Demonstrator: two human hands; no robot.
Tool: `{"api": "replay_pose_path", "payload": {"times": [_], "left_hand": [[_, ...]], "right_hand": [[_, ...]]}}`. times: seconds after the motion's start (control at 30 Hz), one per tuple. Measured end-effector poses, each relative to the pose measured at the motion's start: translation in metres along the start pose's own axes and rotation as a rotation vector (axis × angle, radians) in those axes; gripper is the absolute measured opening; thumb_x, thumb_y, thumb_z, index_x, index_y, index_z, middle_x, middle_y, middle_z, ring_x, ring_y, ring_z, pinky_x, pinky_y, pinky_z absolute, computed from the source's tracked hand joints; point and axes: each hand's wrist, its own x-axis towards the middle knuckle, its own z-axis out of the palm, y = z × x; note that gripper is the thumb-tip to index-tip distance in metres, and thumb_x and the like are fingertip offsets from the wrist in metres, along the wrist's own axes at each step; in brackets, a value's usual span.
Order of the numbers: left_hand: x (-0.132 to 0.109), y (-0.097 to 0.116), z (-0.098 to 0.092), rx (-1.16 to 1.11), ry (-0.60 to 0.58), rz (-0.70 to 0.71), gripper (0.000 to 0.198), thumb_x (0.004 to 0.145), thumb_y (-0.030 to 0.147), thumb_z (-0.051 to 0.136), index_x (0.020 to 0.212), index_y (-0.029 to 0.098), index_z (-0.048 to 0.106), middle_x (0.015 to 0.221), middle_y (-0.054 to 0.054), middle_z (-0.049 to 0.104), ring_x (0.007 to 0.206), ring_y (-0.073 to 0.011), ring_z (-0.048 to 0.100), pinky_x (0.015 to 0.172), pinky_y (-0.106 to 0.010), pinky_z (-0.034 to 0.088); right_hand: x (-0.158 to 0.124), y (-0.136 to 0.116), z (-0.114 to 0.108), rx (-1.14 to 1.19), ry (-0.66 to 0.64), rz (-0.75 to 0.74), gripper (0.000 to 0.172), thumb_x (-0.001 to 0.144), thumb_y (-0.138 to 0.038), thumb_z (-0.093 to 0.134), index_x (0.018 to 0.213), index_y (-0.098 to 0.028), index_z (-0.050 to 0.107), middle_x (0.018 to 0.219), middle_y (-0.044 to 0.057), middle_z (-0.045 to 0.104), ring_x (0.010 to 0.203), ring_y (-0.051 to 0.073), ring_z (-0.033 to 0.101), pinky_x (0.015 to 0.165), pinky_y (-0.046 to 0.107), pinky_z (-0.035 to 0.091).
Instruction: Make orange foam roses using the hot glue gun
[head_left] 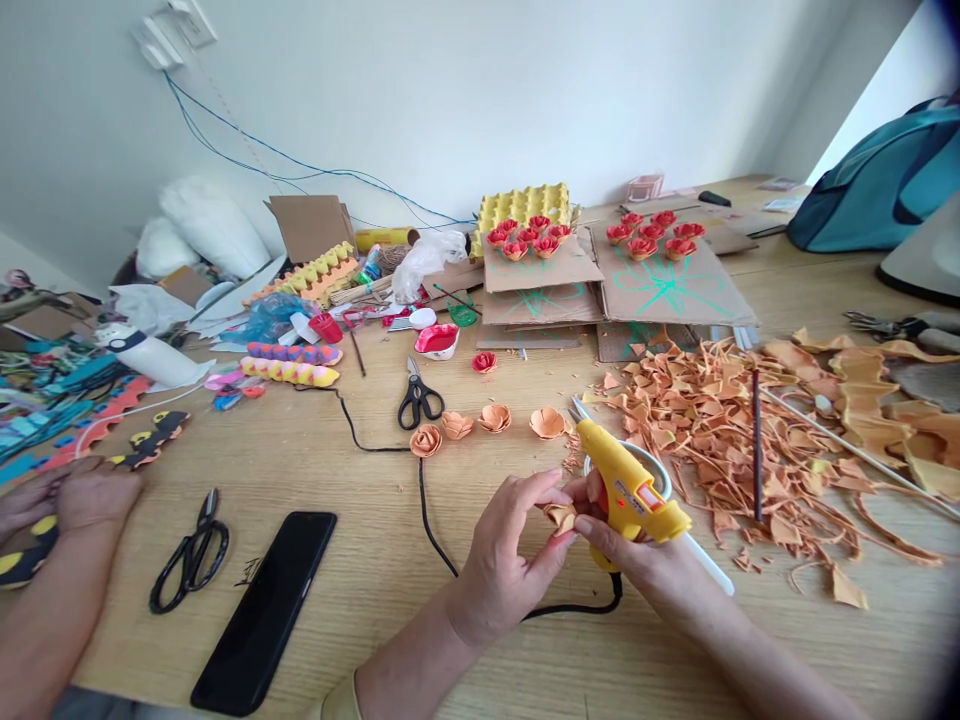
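My left hand (510, 560) pinches a small orange carton flower (559, 516) between thumb and fingers. My right hand (637, 550) meets it there, its thumb and fingertips also at the flower. A yellow hot glue gun (634, 485) is held in my right hand, its nozzle pointing away to the upper left and its black cord (577, 608) trailing below. Just beyond, an orange flower cup (548, 423), a second cup (495, 418), a third (457, 425) and a fuller orange rose (426, 440) sit in a row. Behind the gun, a white-handled tool (660, 470) is partly hidden.
Orange carton scraps (720, 440) heap at right. Red flowers (529, 238) stand on cardboard (540, 268) at the back. Black scissors (420, 398), larger scissors (193, 550) and a phone (266, 610) lie leftward. Another person's hands (94, 495) hold a black-and-yellow carton strip at far left.
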Motion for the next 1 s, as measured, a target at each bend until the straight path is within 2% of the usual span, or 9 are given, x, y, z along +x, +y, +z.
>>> {"api": "replay_pose_path", "payload": {"times": [0.1, 0.2, 0.3, 0.43, 0.57, 0.67, 0.77, 0.93, 1.0], "left_hand": [[0.000, 0.001, 0.000, -0.013, 0.009, -0.012, 0.060, 0.090, 0.010, 0.067, 0.144, 0.020, 0.041, 0.103, -0.007, 0.071, 0.095, -0.0176, 0.067, 0.093, -0.034, 0.056], [-0.003, 0.001, 0.001, -0.066, -0.009, -0.018, 0.065, 0.090, 0.011, 0.067, 0.147, 0.021, 0.038, 0.110, -0.009, 0.069, 0.098, -0.0185, 0.067, 0.093, -0.035, 0.057], [-0.006, -0.001, 0.002, -0.156, -0.025, -0.046, 0.064, 0.090, 0.008, 0.061, 0.148, 0.022, 0.036, 0.119, -0.011, 0.064, 0.100, -0.0182, 0.068, 0.093, -0.034, 0.059], [-0.007, -0.002, 0.001, -0.181, -0.012, -0.096, 0.062, 0.090, 0.010, 0.060, 0.147, 0.023, 0.038, 0.117, -0.010, 0.061, 0.084, -0.0143, 0.066, 0.087, -0.035, 0.060], [-0.003, -0.002, -0.001, -0.134, -0.016, -0.068, 0.065, 0.088, 0.015, 0.068, 0.147, 0.023, 0.040, 0.119, -0.011, 0.064, 0.087, -0.0158, 0.063, 0.085, -0.034, 0.058], [0.000, -0.001, -0.003, -0.134, -0.056, -0.011, 0.064, 0.090, 0.014, 0.066, 0.148, 0.023, 0.039, 0.124, -0.011, 0.067, 0.096, -0.0178, 0.064, 0.084, -0.032, 0.057], [0.002, 0.000, -0.004, -0.135, -0.084, 0.038, 0.061, 0.091, 0.011, 0.064, 0.146, 0.022, 0.041, 0.121, -0.010, 0.071, 0.099, -0.0183, 0.065, 0.083, -0.032, 0.056], [0.005, 0.000, -0.006, -0.019, -0.005, 0.096, 0.054, 0.091, 0.009, 0.064, 0.141, 0.022, 0.047, 0.109, -0.007, 0.074, 0.097, -0.0175, 0.066, 0.085, -0.031, 0.057], [0.006, 0.000, -0.008, 0.051, 0.012, 0.117, 0.054, 0.091, 0.007, 0.063, 0.140, 0.021, 0.047, 0.109, -0.008, 0.074, 0.099, -0.0177, 0.067, 0.087, -0.032, 0.057]], "right_hand": [[-0.002, 0.004, -0.003, 0.010, 0.000, 0.029, 0.021, 0.086, -0.041, 0.075, 0.087, -0.024, 0.062, 0.087, 0.001, 0.066, 0.083, 0.018, 0.062, 0.079, 0.029, 0.052], [-0.004, 0.014, -0.008, 0.149, 0.027, 0.089, 0.023, 0.088, -0.041, 0.075, 0.093, -0.025, 0.059, 0.092, 0.000, 0.068, 0.084, 0.017, 0.065, 0.079, 0.029, 0.053], [-0.004, 0.022, -0.011, 0.289, 0.071, 0.184, 0.030, 0.085, -0.043, 0.078, 0.099, -0.025, 0.059, 0.082, -0.003, 0.068, 0.072, 0.013, 0.065, 0.070, 0.025, 0.051], [-0.004, 0.021, -0.008, 0.393, 0.051, 0.261, 0.034, 0.083, -0.046, 0.079, 0.098, -0.024, 0.059, 0.070, -0.005, 0.066, 0.059, 0.010, 0.061, 0.064, 0.023, 0.047], [-0.005, 0.019, -0.004, 0.379, 0.020, 0.295, 0.037, 0.082, -0.051, 0.079, 0.099, -0.024, 0.060, 0.067, -0.004, 0.066, 0.057, 0.010, 0.058, 0.061, 0.023, 0.045], [-0.006, 0.020, -0.004, 0.318, 0.016, 0.312, 0.039, 0.080, -0.055, 0.079, 0.093, -0.022, 0.062, 0.065, -0.002, 0.066, 0.057, 0.011, 0.057, 0.060, 0.023, 0.044], [-0.006, 0.021, -0.006, 0.278, 0.003, 0.297, 0.042, 0.078, -0.058, 0.079, 0.091, -0.022, 0.062, 0.064, -0.002, 0.065, 0.058, 0.012, 0.057, 0.060, 0.024, 0.042], [-0.004, 0.024, -0.008, 0.268, 0.019, 0.228, 0.037, 0.084, -0.053, 0.076, 0.098, -0.024, 0.058, 0.068, -0.004, 0.064, 0.060, 0.012, 0.054, 0.062, 0.025, 0.041], [-0.003, 0.024, -0.008, 0.249, 0.046, 0.204, 0.037, 0.082, -0.049, 0.079, 0.098, -0.025, 0.057, 0.070, -0.005, 0.063, 0.061, 0.012, 0.054, 0.063, 0.026, 0.041]]}}
